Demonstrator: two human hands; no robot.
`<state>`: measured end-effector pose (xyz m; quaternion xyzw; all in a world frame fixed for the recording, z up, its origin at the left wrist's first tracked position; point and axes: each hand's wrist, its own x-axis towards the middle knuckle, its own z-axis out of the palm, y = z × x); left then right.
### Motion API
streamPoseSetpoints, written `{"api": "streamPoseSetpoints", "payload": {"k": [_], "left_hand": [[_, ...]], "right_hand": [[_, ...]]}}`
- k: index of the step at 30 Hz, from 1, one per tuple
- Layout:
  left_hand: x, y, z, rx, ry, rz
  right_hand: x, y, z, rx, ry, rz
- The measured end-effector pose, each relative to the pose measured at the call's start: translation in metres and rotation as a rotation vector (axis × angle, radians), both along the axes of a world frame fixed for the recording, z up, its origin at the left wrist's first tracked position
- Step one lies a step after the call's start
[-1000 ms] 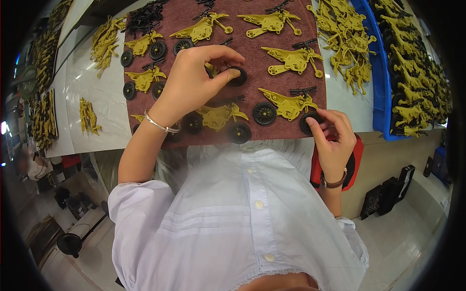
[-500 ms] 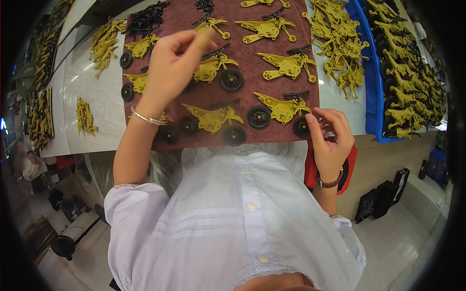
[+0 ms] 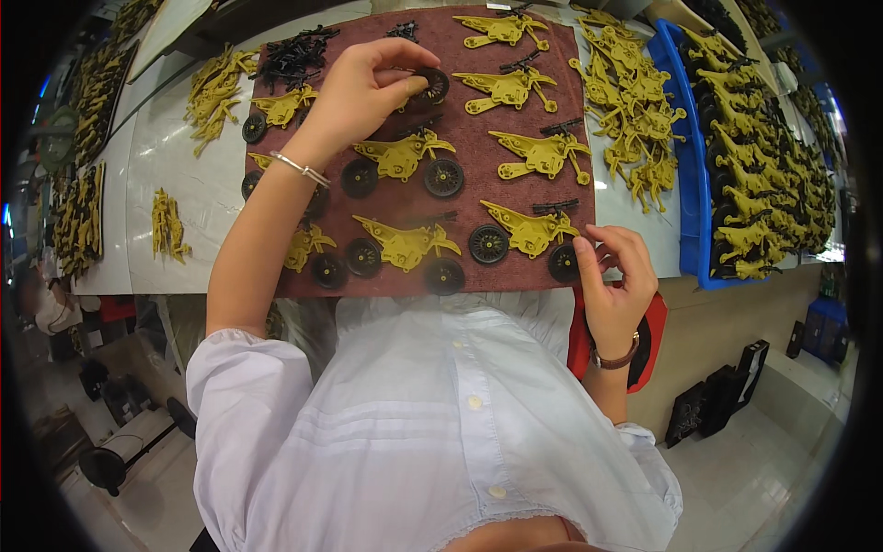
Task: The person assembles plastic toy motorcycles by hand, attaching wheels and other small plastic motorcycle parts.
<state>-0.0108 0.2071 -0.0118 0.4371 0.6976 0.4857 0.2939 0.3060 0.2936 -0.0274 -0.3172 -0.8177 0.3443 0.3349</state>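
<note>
My left hand (image 3: 363,97) is closed, thumb and fingers pinching a black spoked toy wheel (image 3: 434,86) above the maroon cloth (image 3: 469,166). It covers part of a yellow toy motorbike body behind it. My right hand (image 3: 622,276) rests at the cloth's near right corner, fingers loosely curled and apart, with nothing seen in them. Its thumb is close beside a black wheel (image 3: 564,263) at the end of a yellow motorbike body (image 3: 529,230). Another wheel (image 3: 488,244) lies at that body's left end. More bodies lie in rows, some with wheels beside them.
A heap of black small parts (image 3: 296,57) sits at the cloth's far left. Loose yellow parts (image 3: 630,110) are piled right of the cloth, others (image 3: 219,92) left of it. A blue tray (image 3: 696,184) at the right holds rows of yellow bodies with black parts.
My left hand, blurred before, now shows a wheel between its fingers. The view has shifted slightly, so the cloth sits lower in it. My right hand stays by the same wheel.
</note>
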Motion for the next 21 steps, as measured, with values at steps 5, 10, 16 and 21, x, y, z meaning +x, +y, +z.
{"api": "streamPoseSetpoints", "payload": {"k": [5, 10, 16, 21], "left_hand": [[-0.005, 0.013, -0.008, -0.098, 0.145, -0.039], [-0.001, 0.015, -0.010, -0.103, 0.453, 0.073], [0.007, 0.002, 0.005, 0.131, 0.818, 0.168], [0.045, -0.040, 0.073, 0.476, 0.850, 0.206]], "right_hand": [[0.001, 0.001, 0.000, -0.007, -0.008, -0.020], [-0.001, 0.002, 0.000, -0.008, 0.011, -0.016], [-0.018, 0.009, 0.019, 0.057, 0.027, 0.039], [-0.049, 0.025, 0.044, 0.220, 0.089, 0.140]]}}
